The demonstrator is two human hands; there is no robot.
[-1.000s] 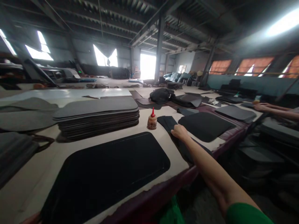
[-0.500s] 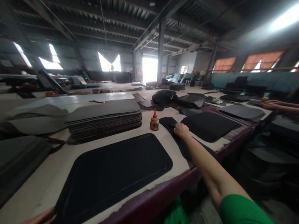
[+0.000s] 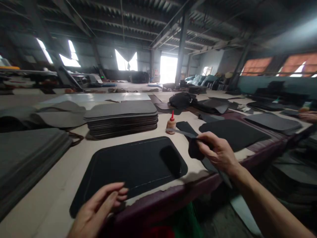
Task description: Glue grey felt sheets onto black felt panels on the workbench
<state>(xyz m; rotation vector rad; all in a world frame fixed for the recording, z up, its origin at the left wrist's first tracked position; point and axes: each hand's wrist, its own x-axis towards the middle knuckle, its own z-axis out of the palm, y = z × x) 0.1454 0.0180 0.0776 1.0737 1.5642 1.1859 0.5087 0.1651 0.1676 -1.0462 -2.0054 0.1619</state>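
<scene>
My right hand (image 3: pixel 219 152) is closed on a narrow black fabric strip (image 3: pixel 192 145) and holds it lifted over the table's front edge, to the right of a large black rounded panel (image 3: pixel 133 167). More strips (image 3: pixel 185 126) lie flat behind it. My left hand (image 3: pixel 99 206) hovers at the near edge of the large panel, fingers loosely extended and apart, holding nothing. A small glue bottle (image 3: pixel 170 123) with a red cap stands just beyond the panel.
A stack of grey panels (image 3: pixel 122 119) sits behind the black panel, with more grey sheets (image 3: pixel 27 155) at the left. A second black panel (image 3: pixel 232 132) lies to the right. Another person's hand (image 3: pixel 308 116) rests at the far right. A black bag (image 3: pixel 183 99) lies farther back.
My right hand has picked a black strip off the pile and drawn it back toward me. My left hand has come into view at the panel's near edge.
</scene>
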